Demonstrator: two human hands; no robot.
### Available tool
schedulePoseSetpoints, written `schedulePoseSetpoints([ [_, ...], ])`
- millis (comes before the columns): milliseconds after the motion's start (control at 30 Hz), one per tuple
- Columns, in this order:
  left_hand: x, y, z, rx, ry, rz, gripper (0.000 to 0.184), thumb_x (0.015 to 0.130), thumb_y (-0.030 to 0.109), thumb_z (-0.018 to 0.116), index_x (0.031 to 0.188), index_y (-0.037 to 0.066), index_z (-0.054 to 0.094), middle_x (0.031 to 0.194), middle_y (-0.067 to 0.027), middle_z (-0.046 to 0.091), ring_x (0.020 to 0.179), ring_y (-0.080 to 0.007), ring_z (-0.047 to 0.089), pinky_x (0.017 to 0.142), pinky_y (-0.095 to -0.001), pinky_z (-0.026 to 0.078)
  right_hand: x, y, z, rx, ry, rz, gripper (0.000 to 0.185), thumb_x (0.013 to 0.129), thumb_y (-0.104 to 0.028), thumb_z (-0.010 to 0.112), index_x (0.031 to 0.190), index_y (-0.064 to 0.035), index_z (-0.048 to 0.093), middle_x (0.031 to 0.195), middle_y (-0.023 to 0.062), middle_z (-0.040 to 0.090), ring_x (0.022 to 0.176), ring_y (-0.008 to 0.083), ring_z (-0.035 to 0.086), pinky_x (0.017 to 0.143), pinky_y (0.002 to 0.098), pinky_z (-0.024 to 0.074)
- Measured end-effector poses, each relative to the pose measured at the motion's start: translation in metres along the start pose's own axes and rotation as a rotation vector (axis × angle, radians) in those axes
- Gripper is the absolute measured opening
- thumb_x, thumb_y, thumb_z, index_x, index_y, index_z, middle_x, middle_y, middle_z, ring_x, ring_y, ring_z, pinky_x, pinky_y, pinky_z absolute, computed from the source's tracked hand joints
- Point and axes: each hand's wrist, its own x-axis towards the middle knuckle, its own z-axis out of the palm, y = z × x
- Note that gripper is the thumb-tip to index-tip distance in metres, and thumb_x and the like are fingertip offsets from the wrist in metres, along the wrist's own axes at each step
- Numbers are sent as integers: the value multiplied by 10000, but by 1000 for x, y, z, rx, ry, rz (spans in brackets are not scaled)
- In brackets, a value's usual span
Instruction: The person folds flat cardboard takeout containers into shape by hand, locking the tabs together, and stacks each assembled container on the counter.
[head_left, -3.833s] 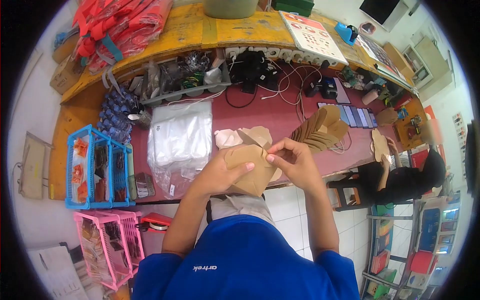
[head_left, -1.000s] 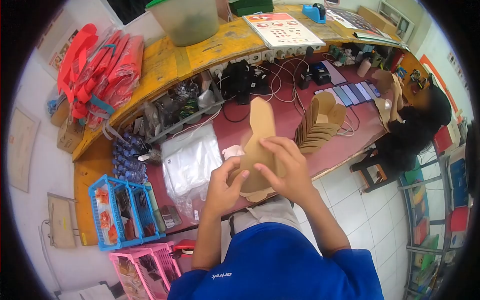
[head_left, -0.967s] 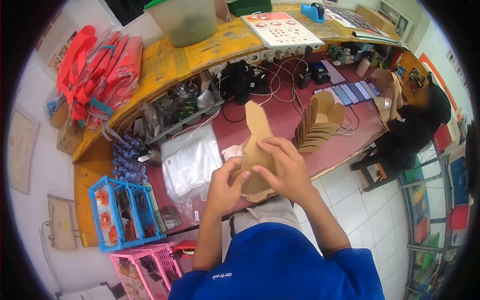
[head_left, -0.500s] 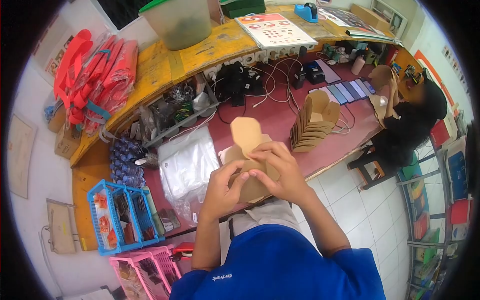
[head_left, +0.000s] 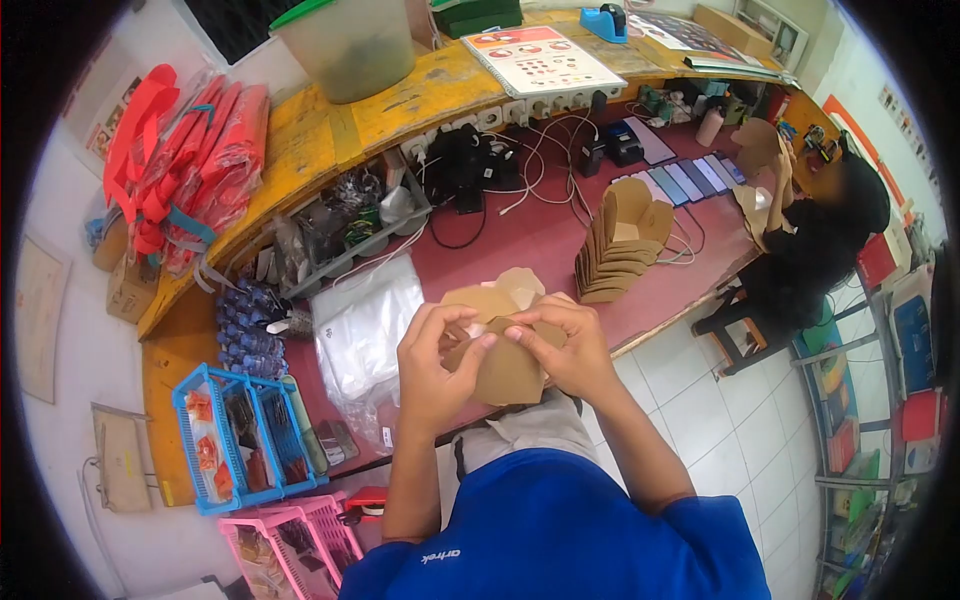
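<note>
Between my hands is a brown paper takeaway box [head_left: 507, 378] with its top flaps partly unfolded, held just past the table's near edge. My left hand [head_left: 436, 362] grips its left side, with the thumb and fingers pinching a flap near the top. My right hand [head_left: 572, 350] pinches the right flap, thumb pointing toward the middle. Some panels behind the fingers are partly hidden. To the right, a nested stack of similar brown boxes [head_left: 622, 245] leans on the red tabletop [head_left: 530, 245]. Clear plastic bags [head_left: 368, 325] lie left of my left hand.
Blue baskets [head_left: 250, 435] and a pink basket [head_left: 300, 545] stand at lower left. A grey tray [head_left: 350, 235] of small items sits along the back, beside cables and chargers [head_left: 470, 160]. Several phones [head_left: 695, 180] lie near a seated person [head_left: 830, 220] at right.
The tall flap that stood up from the box has come down, and wider panels now show behind my fingers. Both hands stay on the box, with the fingers shifted along its upper edge.
</note>
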Motion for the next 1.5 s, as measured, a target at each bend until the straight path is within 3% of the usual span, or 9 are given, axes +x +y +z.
schedulePoseSetpoints([
  [167,11,2,5,263,-4,279,100,883,130,792,920,61,732,895,-81,715,912,-286,645,833,-396,496,0,0,-3,-77,-17,-34,105,860,-76,829,941,-14,806,874,124,756,843,246,653,789,362,515],
  [267,7,3,12,311,-46,235,57,865,124,769,873,84,730,878,-55,714,921,-305,621,877,-416,445,-3,3,-2,-125,-25,-58,103,861,-72,825,950,-23,811,872,130,761,839,253,682,789,358,529],
  [333,4,-2,20,386,48,279,57,843,32,731,868,82,720,840,-45,697,848,-270,606,824,-388,431,-6,5,0,-136,-36,-55,98,885,-74,800,970,-25,809,895,140,778,848,263,741,818,353,551],
  [467,2,-15,27,408,130,266,61,845,28,711,833,85,690,837,-49,693,867,-274,607,840,-392,424,-10,8,10,-63,58,-35,75,891,-119,760,918,-52,777,852,142,730,769,357,683,698,441,526],
  [567,4,-14,29,393,90,330,44,843,46,726,851,82,701,844,-52,690,865,-279,608,850,-398,424,-11,8,8,-198,97,-105,55,901,-92,730,917,-40,739,852,148,700,788,367,674,710,449,521],
  [633,4,-7,32,285,89,241,44,833,48,732,847,81,707,847,-62,685,861,-285,604,861,-402,418,-12,10,8,-219,107,-137,45,903,-77,718,921,-36,724,854,151,687,806,370,671,718,450,519],
  [767,-1,-19,25,338,37,282,40,827,69,753,848,81,722,850,-71,685,865,-287,606,879,-407,413,-12,17,10,-220,41,-197,86,916,-47,722,995,-12,721,918,159,690,843,363,679,744,424,526],
  [933,0,-26,20,427,133,288,69,829,118,788,875,86,746,841,-66,695,883,-280,615,905,-404,410,-3,11,11,-114,60,-202,75,903,-63,733,958,-14,721,876,159,683,843,358,664,756,431,520],
  [1500,14,-18,35,356,78,305,30,825,83,771,853,87,762,810,-60,713,854,-279,632,885,-398,422,1,19,-3,-112,65,-194,100,889,-40,749,986,-18,750,881,148,711,822,343,677,796,405,525],
])
